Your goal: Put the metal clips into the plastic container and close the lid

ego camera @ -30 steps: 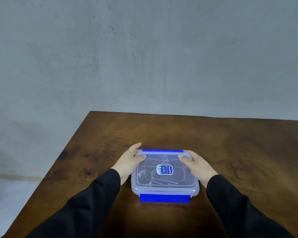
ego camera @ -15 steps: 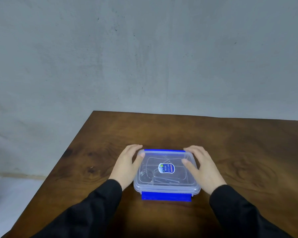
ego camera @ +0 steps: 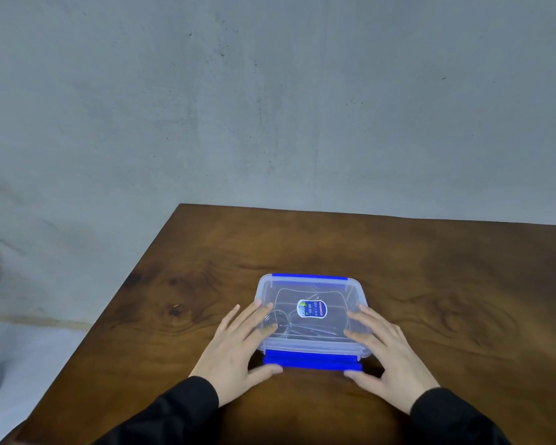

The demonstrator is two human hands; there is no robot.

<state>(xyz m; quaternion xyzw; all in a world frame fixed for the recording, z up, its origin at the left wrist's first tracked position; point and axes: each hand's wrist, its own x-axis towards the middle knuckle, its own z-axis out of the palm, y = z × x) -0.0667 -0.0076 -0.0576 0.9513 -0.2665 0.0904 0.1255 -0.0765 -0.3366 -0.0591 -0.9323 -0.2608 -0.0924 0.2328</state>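
Observation:
A clear plastic container with its lid on sits on the wooden table, with metal clips showing faintly through the lid. A blue latch runs along its far edge, and another blue latch sticks out at the near edge. My left hand lies on the container's near left corner, fingers spread on the lid and thumb at the near latch. Mirroring it on the near right corner is my right hand, its thumb at the latch's right end.
The brown wooden table ends at its left edge close to the container and at its far edge against a grey wall. A pale floor lies below the left edge.
Both hands slid from the lid's far corners toward me to its near corners, and the thumbs now reach the near blue latch. The container stays in place.

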